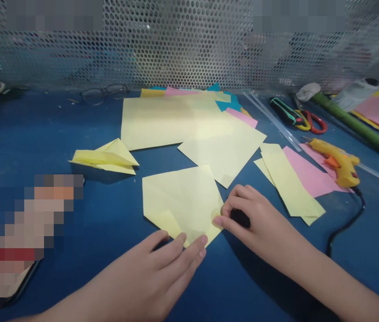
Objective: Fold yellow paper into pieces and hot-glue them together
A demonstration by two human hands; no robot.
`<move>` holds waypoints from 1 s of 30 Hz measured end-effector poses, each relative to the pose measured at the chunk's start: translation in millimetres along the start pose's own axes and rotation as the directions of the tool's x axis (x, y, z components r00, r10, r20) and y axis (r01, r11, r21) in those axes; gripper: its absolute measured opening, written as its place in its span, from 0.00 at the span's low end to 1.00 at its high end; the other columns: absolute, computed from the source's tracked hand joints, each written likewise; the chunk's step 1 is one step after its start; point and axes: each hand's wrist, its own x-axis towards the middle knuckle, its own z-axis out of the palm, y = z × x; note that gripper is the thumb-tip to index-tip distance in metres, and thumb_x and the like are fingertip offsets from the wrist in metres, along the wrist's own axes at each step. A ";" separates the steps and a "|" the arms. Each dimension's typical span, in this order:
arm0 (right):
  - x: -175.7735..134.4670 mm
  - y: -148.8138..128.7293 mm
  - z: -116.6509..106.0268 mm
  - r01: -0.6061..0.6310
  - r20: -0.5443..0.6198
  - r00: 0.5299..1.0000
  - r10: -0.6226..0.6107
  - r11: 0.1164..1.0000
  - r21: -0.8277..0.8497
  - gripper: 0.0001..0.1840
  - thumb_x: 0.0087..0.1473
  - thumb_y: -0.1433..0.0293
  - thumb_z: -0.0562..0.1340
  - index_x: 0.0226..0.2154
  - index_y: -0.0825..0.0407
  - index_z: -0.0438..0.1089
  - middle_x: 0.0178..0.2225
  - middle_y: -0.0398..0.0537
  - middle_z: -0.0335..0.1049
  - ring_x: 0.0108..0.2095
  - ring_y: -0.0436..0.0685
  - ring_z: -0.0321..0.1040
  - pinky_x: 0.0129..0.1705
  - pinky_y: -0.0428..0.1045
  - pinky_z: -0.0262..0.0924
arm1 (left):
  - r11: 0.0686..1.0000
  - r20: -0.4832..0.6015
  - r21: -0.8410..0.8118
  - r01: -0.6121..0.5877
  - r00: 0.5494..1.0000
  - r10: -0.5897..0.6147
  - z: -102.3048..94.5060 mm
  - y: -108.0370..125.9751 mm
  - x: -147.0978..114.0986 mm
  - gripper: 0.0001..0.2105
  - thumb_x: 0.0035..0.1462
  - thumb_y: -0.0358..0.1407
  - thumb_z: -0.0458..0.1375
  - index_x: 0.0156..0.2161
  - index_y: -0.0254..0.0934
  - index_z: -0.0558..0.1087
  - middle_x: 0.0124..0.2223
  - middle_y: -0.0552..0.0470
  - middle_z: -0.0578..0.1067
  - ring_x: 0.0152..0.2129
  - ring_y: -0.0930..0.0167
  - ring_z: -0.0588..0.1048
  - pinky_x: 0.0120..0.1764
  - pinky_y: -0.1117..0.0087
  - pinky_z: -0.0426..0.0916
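A pale yellow sheet of paper (179, 197) with folded lower corners lies on the blue table in front of me. My left hand (162, 264) rests with fingers stretched out over its bottom edge. At the sheet's right corner, my right hand (248, 214) pinches the edge between thumb and fingers. A folded yellow paper plane (104, 157) sits to the left of the sheet. Just behind are more yellow sheets (162, 120), one of them a squarish piece (225, 150) turned cornerwise.
On the right lie yellow strips (286, 183), pink paper (306, 174), a yellow glue gun (337, 161) with a black cord, scissors (315, 123), a cutter (286, 112) and a green stick (357, 123). Eyeglasses (104, 93) lie near the perforated metal panel (176, 44). A blurred-out device (25, 228) is at left.
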 end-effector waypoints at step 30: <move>-4.6 0.1 13.9 0.126 -0.095 0.984 -0.150 0.966 -0.224 0.15 0.48 0.62 0.67 0.32 0.51 0.62 0.33 0.44 0.62 0.34 0.58 0.56 0.37 0.53 0.49 | 0.979 -0.218 -0.127 0.157 0.959 -0.182 7.2 3.3 -0.5 0.23 0.72 0.29 0.38 0.46 0.38 0.77 0.50 0.54 0.80 0.46 0.72 0.76 0.51 0.73 0.63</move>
